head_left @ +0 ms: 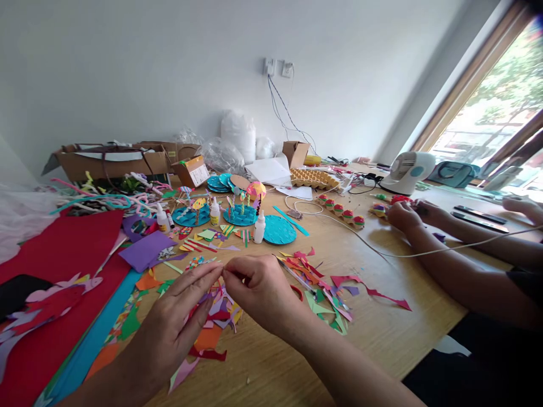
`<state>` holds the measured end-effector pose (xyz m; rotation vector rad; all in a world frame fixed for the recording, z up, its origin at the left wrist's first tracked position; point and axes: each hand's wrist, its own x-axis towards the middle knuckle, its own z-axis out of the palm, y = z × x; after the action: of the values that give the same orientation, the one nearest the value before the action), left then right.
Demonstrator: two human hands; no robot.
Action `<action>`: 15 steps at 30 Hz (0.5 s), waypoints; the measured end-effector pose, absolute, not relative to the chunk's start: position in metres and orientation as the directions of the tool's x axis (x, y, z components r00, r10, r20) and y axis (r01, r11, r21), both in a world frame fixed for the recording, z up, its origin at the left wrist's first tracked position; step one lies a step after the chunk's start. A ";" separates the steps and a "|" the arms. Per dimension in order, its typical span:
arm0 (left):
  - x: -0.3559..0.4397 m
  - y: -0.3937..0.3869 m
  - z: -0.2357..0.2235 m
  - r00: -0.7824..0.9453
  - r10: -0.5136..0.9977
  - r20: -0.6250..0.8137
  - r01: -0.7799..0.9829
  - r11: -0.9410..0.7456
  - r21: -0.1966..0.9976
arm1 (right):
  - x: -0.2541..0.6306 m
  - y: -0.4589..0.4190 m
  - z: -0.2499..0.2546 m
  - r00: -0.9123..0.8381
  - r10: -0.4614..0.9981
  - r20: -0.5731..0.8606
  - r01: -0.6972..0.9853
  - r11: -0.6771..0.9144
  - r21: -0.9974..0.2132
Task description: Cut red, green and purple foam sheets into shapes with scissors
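Observation:
Above a pile of coloured paper scraps (210, 336), my left hand (173, 311) and my right hand (263, 291) meet at the fingertips. Both pinch at the same spot, and whatever lies between them is too small and hidden to name. Just beyond stand a white glue bottle (259, 227) and a flat blue disc (278, 230). Two more blue discs carry small paper decorations, among them a pink and yellow paper umbrella shape (257, 191). Striped paper cut-outs (245, 236) lie in front of these. Part of a red-orange ring handle (297, 292) shows beside my right wrist.
Red sheets (55, 243) and a purple sheet (146, 250) cover the left side. Pipe cleaners (114, 198) and cardboard boxes (112, 161) sit behind. At right are a co-worker's hands (405, 217), painted egg-carton strip (341, 211), white fan (409, 172) and a cable (360, 234).

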<state>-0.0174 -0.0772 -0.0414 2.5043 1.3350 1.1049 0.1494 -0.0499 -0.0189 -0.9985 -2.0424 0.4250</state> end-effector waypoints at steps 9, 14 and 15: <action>-0.020 -0.079 -0.039 0.274 0.868 0.415 0.518 -0.496 0.697 | 0.146 -0.048 -0.023 -0.287 0.806 0.517 0.283 0.587 -0.758; -0.023 -0.078 -0.041 0.246 0.940 0.236 0.320 -0.309 0.896 | 0.147 -0.045 -0.030 -0.313 0.860 0.403 0.120 0.457 -0.881; -0.023 -0.078 -0.041 0.249 0.943 0.219 0.298 -0.290 0.909 | 0.148 -0.044 -0.031 -0.323 0.860 0.394 0.095 0.444 -0.891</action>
<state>-0.0230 -0.0782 -0.0414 1.7489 1.1474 1.0542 0.1478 -0.0442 -0.0307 -0.8284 -1.7271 0.9895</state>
